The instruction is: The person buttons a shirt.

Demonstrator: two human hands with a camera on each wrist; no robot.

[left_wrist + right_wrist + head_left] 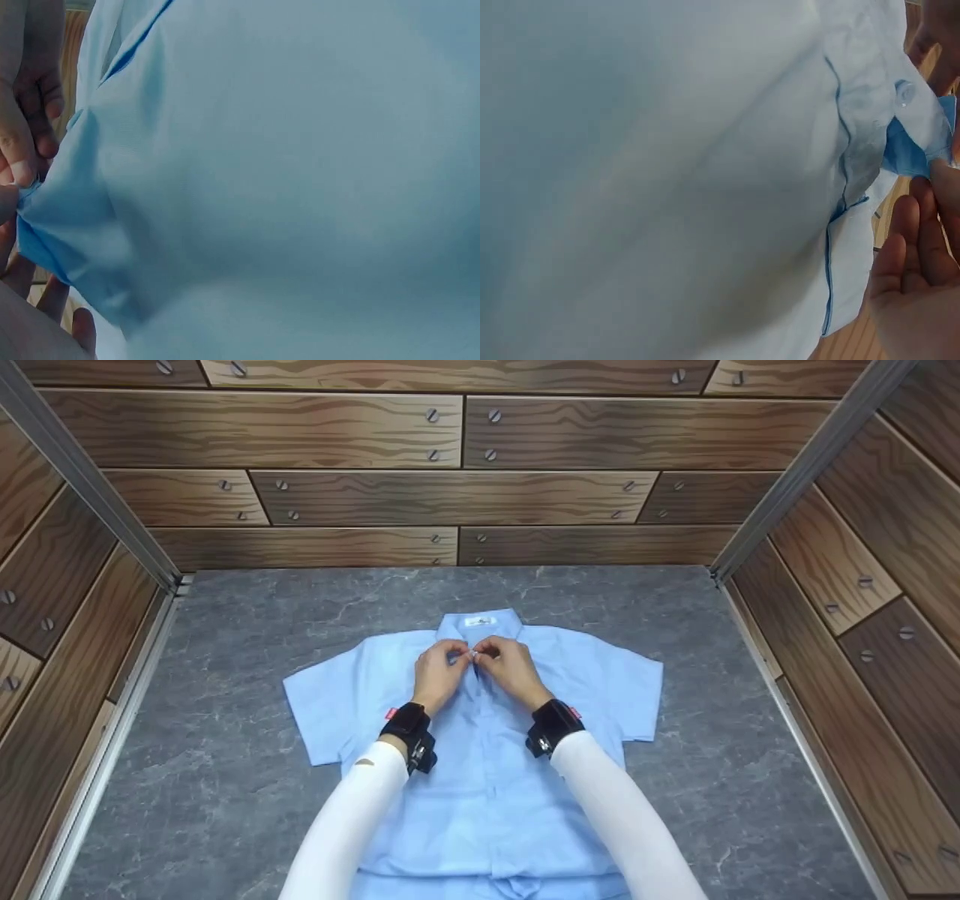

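Note:
A light blue short-sleeved shirt lies front up, its collar at the far end. Just below the collar my left hand and right hand meet fingertip to fingertip. Each pinches fabric at the top of the front opening, raising it into a small peak. In the right wrist view, a clear round button shows on the shirt near the pinched spot, and the last fingers of my right hand are loosely bent. What lies right between the fingertips is hidden.
The shirt lies on a grey marbled tabletop. Wood-patterned panels stand at the back and both sides, with metal rails at the corners. Black wrist straps and white sleeves cover my wrists and forearms. A white label sits inside the collar.

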